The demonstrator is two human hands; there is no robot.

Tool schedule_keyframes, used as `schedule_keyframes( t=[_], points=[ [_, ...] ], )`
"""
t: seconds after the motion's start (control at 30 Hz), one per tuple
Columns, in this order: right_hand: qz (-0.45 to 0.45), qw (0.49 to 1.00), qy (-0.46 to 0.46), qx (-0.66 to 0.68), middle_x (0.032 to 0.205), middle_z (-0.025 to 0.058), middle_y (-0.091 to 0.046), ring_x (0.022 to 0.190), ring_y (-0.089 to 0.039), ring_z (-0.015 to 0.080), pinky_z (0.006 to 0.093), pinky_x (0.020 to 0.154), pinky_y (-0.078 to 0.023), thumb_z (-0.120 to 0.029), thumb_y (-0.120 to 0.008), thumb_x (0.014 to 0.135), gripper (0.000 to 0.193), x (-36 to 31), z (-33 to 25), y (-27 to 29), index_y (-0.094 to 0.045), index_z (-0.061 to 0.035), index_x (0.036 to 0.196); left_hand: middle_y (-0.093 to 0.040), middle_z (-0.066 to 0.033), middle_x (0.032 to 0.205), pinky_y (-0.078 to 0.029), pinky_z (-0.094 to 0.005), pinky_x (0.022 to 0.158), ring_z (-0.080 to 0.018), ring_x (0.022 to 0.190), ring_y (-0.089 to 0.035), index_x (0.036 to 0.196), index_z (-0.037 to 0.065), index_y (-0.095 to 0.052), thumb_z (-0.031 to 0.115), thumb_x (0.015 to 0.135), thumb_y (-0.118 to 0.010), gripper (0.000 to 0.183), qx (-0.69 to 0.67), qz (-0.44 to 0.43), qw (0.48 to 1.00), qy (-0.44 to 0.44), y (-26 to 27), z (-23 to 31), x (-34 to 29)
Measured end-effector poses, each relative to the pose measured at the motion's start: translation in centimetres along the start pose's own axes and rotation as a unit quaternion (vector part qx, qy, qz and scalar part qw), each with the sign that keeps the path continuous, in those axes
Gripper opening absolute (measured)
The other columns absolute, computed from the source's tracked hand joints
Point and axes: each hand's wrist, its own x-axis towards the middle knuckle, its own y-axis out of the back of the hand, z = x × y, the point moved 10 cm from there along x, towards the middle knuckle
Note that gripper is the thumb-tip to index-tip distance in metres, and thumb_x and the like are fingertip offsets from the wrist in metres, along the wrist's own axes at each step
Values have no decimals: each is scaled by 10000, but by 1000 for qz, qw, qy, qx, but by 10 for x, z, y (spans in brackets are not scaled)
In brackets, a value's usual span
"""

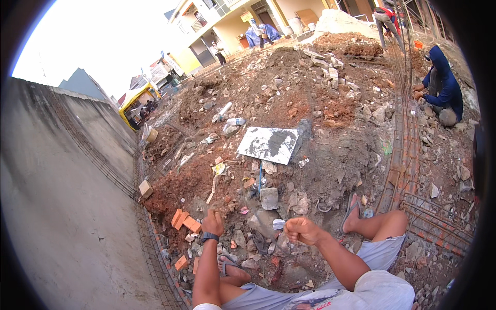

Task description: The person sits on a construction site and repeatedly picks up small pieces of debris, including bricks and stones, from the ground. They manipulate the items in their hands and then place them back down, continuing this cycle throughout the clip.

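My left hand (212,223), with a dark watch on its wrist, hovers over the rubble just right of some orange bricks (191,224). Its fingers are curled, and what they hold, if anything, is hidden. A short gap to the right, my right hand (303,230) is closed in a fist or pinch, and I cannot make out anything in it. Ahead of both hands lies a squarish grey stone block (269,198). Farther out, a white board (268,144) smeared with grey mortar rests on the ground.
A tall plastered wall (67,191) runs along the left, with a long rebar cage (116,178) beside it. Another rebar cage (439,225) lies at right. A person in a dark blue hood (445,88) crouches there. Several people stand farther back, near a yellow building (232,39).
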Motion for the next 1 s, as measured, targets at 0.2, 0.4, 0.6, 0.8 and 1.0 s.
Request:
schedule_keyframes(
  t=[0.2, 0.4, 0.6, 0.8, 1.0],
  points=[
    [125, 784, -65, -605, 901, 70, -759, 826, -694, 242, 454, 774, -517, -329, -685, 989, 338, -13, 9, 34, -723, 7, 974, -720, -268, 847, -516, -600, 717, -490, 838, -695, 1103, 100, -630, 286, 1006, -554, 224, -30, 22, 999, 23, 11, -4, -2],
    [-34, 996, -56, -52, 917, 57, -761, 921, -707, 240, 433, 817, -519, -313, -678, 991, 310, -15, 12, -19, -724, -9, 951, -755, -204, 874, -565, -525, 762, -409, 833, -729, 1059, 71, -684, 317, 941, -631, 278, -40, 10, 998, 41, 14, -7, -21],
    [255, 750, -56, -608, 850, 130, -737, 778, -679, 256, 421, 750, -525, -350, -647, 1000, 355, -31, 2, 60, -713, -1, 995, -753, -187, 854, -574, -483, 774, -379, 822, -729, 993, 58, -745, 299, 865, -656, 287, -12, -20, 999, 37, 12, -11, -19],
    [-185, 958, -169, -140, 738, 69, -655, 690, -614, 176, 350, 671, -502, -291, -631, 1049, 304, -50, 51, -69, -692, -12, 944, -752, -183, 840, -577, -490, 784, -380, 832, -732, 993, 70, -755, 335, 838, -678, 316, 41, -14, 998, 56, -1, -40, -26],
    [301, 840, 43, -449, 769, 108, -690, 688, -645, 315, 448, 665, -507, -262, -613, 1029, 270, -36, -45, 50, -675, -24, 918, -759, -172, 845, -574, -492, 768, -379, 831, -734, 1002, 129, -766, 375, 815, -721, 312, 50, -14, 997, 56, -7, -6, -21]
  ],
)
